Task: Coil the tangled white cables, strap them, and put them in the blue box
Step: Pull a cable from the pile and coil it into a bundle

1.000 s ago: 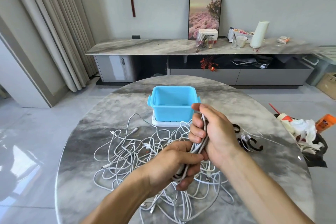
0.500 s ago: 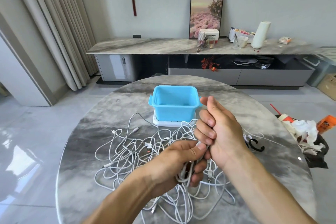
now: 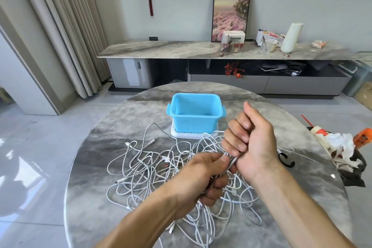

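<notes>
Currently: coiled white cable bundle (image 3: 228,164) gripped at both ends above round marble table (image 3: 112,143). Left hand (image 3: 203,175) clenched around lower end; right hand (image 3: 251,141) clenched around upper end, thumb raised. Below hands, tangled white cables (image 3: 145,169) spread loose on tabletop. Blue box (image 3: 194,115) open, upright on white lid (image 3: 177,134), just beyond tangle. Black strap (image 3: 285,160) on table, right of right wrist.
</notes>
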The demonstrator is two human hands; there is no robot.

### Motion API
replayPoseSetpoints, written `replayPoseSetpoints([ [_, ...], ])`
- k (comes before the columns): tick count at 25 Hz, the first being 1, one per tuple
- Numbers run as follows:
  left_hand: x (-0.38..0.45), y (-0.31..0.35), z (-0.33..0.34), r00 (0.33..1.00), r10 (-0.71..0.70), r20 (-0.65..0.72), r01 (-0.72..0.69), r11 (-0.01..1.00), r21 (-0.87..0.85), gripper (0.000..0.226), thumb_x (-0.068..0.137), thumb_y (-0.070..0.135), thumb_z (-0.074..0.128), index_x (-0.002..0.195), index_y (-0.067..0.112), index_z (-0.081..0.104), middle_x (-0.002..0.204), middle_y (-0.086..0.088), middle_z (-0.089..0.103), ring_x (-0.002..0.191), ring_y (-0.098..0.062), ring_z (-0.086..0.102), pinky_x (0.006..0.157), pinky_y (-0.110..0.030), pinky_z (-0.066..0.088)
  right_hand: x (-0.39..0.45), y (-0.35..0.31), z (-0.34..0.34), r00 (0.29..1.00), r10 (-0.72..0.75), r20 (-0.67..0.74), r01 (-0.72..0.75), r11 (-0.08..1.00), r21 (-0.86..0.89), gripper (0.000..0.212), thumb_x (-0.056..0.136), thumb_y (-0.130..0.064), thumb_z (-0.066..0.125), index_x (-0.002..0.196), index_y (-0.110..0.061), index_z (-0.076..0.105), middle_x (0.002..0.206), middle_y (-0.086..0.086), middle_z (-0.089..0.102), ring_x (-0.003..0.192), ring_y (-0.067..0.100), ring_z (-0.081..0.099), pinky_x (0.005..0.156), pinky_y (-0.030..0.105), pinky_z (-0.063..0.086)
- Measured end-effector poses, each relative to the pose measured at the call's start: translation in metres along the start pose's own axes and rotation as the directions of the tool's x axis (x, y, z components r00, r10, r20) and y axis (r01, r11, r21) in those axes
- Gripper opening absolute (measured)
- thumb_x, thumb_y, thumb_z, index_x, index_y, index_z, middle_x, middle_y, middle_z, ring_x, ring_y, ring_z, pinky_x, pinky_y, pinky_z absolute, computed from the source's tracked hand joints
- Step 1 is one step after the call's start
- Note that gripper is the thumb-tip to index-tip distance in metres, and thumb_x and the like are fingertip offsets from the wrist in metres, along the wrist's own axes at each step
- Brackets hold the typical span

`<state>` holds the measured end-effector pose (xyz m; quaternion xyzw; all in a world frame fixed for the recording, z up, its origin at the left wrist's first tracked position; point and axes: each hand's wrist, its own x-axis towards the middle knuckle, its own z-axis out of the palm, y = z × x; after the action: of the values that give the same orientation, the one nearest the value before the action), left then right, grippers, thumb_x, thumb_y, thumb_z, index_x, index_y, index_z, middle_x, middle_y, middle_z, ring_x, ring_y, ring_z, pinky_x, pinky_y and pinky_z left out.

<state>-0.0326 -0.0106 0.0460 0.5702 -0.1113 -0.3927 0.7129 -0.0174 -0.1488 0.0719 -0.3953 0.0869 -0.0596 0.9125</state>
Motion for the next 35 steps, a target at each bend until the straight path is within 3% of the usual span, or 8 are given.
replayPoseSetpoints([
  [2, -0.003, 0.009, -0.001, 0.991, 0.103, -0.088, -0.104, 0.995, 0.002, 0.026, 0.100, 0.031, 0.044, 0.082, 0.013, 0.052, 0.053, 0.005, 0.031, 0.038, -0.006, 0.024, 0.037, -0.013, 0.021, 0.001, 0.006, 0.000, 0.988, 0.020, 0.153, -0.023, 1.000, 0.016, 0.039, 0.092, -0.050, 0.051, 0.087, -0.012, 0.057, 0.064, 0.007, 0.055, 0.055, 0.019, 0.051, 0.054, 0.031, 0.045],
  [5, -0.010, 0.035, -0.016, 0.906, 0.338, -0.256, -0.355, 0.934, -0.026, 0.026, 0.095, 0.033, 0.045, 0.082, 0.010, 0.051, 0.052, 0.006, 0.030, 0.037, -0.006, 0.026, 0.037, -0.018, 0.027, -0.001, 0.021, -0.005, 0.851, 0.253, 0.459, -0.139, 0.953, -0.269, 0.064, 0.087, -0.054, 0.059, 0.135, -0.012, 0.052, 0.120, 0.022, 0.063, 0.101, 0.031, 0.058, 0.092, 0.051, 0.043],
  [8, -0.014, 0.055, -0.041, 0.796, 0.433, -0.424, -0.482, 0.876, -0.010, 0.027, 0.102, 0.029, 0.041, 0.083, 0.012, 0.050, 0.052, 0.005, 0.028, 0.038, -0.007, 0.024, 0.036, -0.019, 0.027, -0.004, 0.022, -0.014, 0.657, 0.608, 0.446, -0.001, 0.592, -0.806, 0.024, 0.094, -0.028, 0.064, 0.110, -0.011, 0.065, 0.087, 0.016, 0.071, 0.077, 0.023, 0.066, 0.082, 0.040, 0.051],
  [13, -0.017, 0.055, -0.067, 0.675, 0.582, -0.454, -0.448, 0.812, 0.374, 0.031, 0.106, 0.028, 0.038, 0.080, 0.014, 0.049, 0.057, 0.000, 0.047, 0.041, -0.014, 0.028, 0.038, -0.020, 0.024, 0.010, -0.020, -0.030, 0.866, 0.388, 0.315, 0.221, 0.268, -0.938, 0.035, 0.082, -0.046, 0.072, 0.072, -0.013, 0.071, 0.062, 0.004, 0.053, 0.055, 0.011, 0.041, 0.055, 0.029, 0.033],
  [18, -0.016, 0.038, -0.062, 0.701, 0.713, -0.005, -0.230, 0.233, 0.945, 0.025, 0.103, 0.025, 0.045, 0.082, 0.013, 0.053, 0.065, 0.009, 0.066, 0.047, -0.002, 0.051, 0.049, -0.019, 0.033, 0.007, -0.050, -0.039, 0.918, 0.219, 0.329, 0.091, 0.693, -0.715, 0.028, 0.081, -0.029, 0.074, 0.075, -0.002, 0.071, 0.049, -0.001, 0.042, 0.043, 0.009, 0.027, 0.042, 0.020, 0.026],
  [22, -0.012, 0.031, -0.055, 0.819, 0.559, 0.129, -0.245, 0.137, 0.960, 0.033, 0.100, 0.041, 0.037, 0.080, 0.017, 0.048, 0.066, 0.003, 0.061, 0.063, -0.015, 0.056, 0.064, -0.041, 0.045, 0.010, -0.049, -0.034, 0.931, 0.216, 0.296, -0.054, 0.879, -0.473, 0.026, 0.078, -0.025, 0.073, 0.083, 0.001, 0.072, 0.046, -0.007, 0.023, 0.037, 0.003, 0.018, 0.037, 0.014, 0.013],
  [31, 0.002, 0.016, -0.032, 0.865, 0.502, -0.017, -0.374, 0.666, 0.645, 0.036, 0.101, 0.037, 0.042, 0.072, 0.021, 0.057, 0.057, 0.012, 0.048, 0.051, -0.004, 0.042, 0.052, -0.016, 0.034, -0.002, -0.002, 0.002, 0.986, 0.056, 0.157, -0.084, 0.980, 0.180, 0.032, 0.099, -0.022, 0.041, 0.082, -0.008, 0.063, 0.049, -0.008, 0.030, 0.034, 0.003, 0.022, 0.034, 0.017, 0.016],
  [35, 0.005, 0.008, -0.019, 0.855, 0.510, -0.091, -0.385, 0.743, 0.548, 0.030, 0.105, 0.023, 0.040, 0.080, 0.024, 0.057, 0.064, 0.015, 0.053, 0.056, -0.001, 0.044, 0.055, -0.012, 0.036, -0.006, 0.024, 0.011, 0.999, -0.023, 0.049, 0.010, 0.968, 0.251, 0.029, 0.102, -0.025, 0.038, 0.087, -0.011, 0.059, 0.059, -0.004, 0.046, 0.041, 0.006, 0.033, 0.037, 0.017, 0.027],
])
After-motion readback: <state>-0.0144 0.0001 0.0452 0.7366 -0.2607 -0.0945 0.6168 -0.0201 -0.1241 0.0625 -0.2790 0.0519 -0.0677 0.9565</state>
